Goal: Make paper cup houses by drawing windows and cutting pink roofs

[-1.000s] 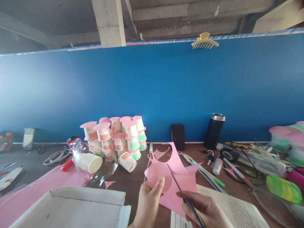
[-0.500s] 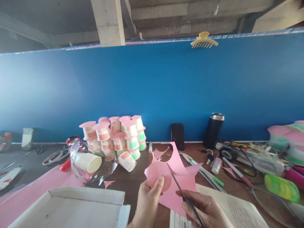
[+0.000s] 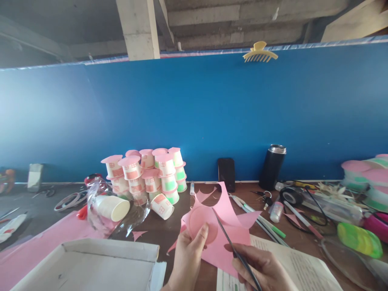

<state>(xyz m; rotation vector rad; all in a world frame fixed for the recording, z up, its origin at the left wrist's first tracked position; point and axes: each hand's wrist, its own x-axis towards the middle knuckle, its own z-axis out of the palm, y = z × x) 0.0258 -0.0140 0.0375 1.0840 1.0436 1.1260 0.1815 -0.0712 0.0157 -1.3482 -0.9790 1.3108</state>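
My left hand (image 3: 188,256) pinches a pink sheet of paper (image 3: 222,238) with its thumb on top. Under that thumb lies a round pink disc (image 3: 200,220), flat against the sheet. Scissors (image 3: 228,240) with dark, slim blades are gripped in my right hand (image 3: 260,264). Their blades rest along the right side of the disc, over the paper, and look nearly closed. The sheet has curved cut-outs and pointed corners at its far side. A narrow pink strip (image 3: 172,247) pokes out left of my left hand.
Stacked paper cups with pink discs (image 3: 151,184) stand at the back. A white box (image 3: 109,246) and plastic-wrapped cups (image 3: 118,209) lie left. A phone (image 3: 226,173), a black flask (image 3: 273,166), pens (image 3: 269,224) and a printed sheet (image 3: 297,262) lie rightward.
The sheet's left edge has shifted left, and a pink strip now shows beside my left hand. The disc has moved very slightly left. The scissors stay almost in place.
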